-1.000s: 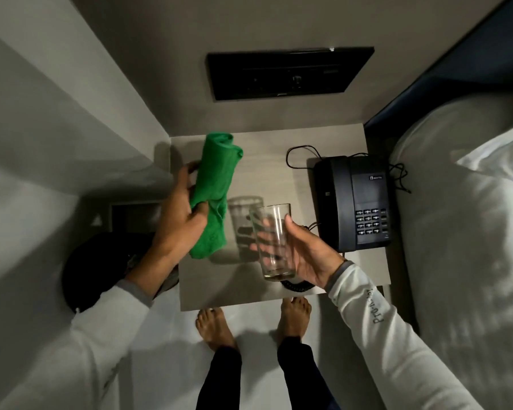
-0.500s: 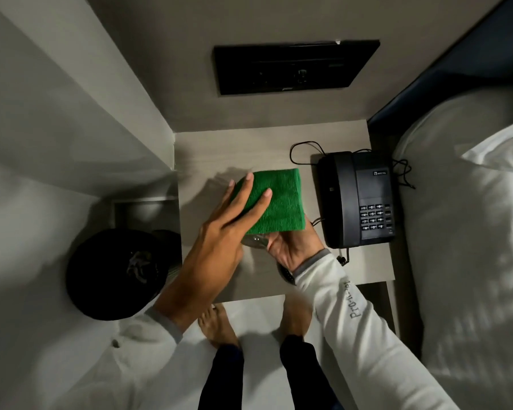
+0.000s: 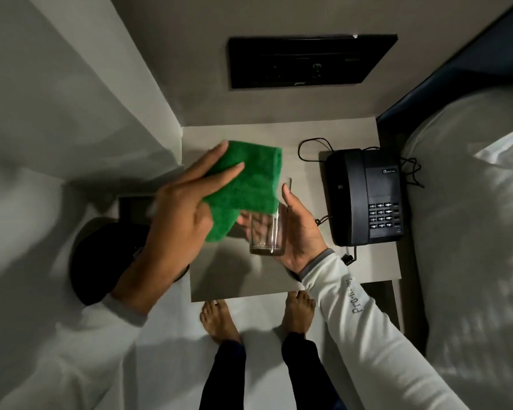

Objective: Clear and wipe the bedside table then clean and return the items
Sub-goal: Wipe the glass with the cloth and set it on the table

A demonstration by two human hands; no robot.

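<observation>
Glass (image 3: pixel 265 229) sits upright in my right hand (image 3: pixel 301 232), palm and thumb cupping its side, held above the table (image 3: pixel 279 137). My left hand (image 3: pixel 184 214) presses the green cloth (image 3: pixel 249 184) flat-fingered over its rim and left wall. I judge the risk is a slip: the hold is loose, so a hard wipe could push the glass out onto the table or my bare feet (image 3: pixel 219 321). The phone (image 3: pixel 367 196) lies just right, its cord (image 3: pixel 323 220) near my wrist.
</observation>
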